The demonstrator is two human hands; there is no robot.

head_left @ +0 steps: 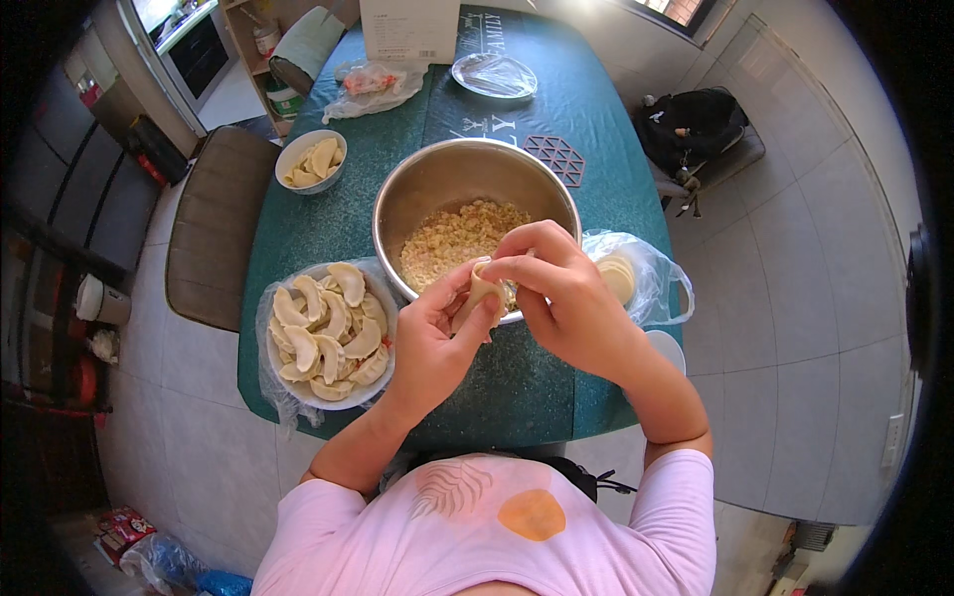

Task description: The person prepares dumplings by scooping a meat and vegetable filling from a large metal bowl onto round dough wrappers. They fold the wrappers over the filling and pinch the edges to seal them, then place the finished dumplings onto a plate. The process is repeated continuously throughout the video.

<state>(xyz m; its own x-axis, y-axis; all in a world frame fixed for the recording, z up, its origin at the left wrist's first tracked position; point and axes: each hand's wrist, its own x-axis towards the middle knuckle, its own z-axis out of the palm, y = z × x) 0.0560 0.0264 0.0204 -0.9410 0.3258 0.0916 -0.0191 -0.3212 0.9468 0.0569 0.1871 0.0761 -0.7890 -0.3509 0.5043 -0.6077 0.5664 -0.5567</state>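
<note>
Between my hands, over the near rim of a big steel bowl (402,184), is a folded dumpling wrapper (481,295). My left hand (445,333) is closed round it from below and the left. The fingertips of my right hand (561,298) pinch its upper edge. Whether filling lies inside the fold is hidden. Crumbly yellowish filling (460,238) covers the bottom of the steel bowl. To the left of my left hand, a plastic-lined bowl (348,399) is heaped with shaped dumplings (331,326). Round wrappers (618,278) lie in a clear plastic bag (651,283) by my right hand.
A smaller white bowl (294,181) of dumplings stands at the far left of the green table (477,387). Farther back are a covered plate (495,76), a hexagonal trivet (555,159), a bagged item (373,79) and a white box (409,30). Chairs flank the table, one bearing a black bag (693,124).
</note>
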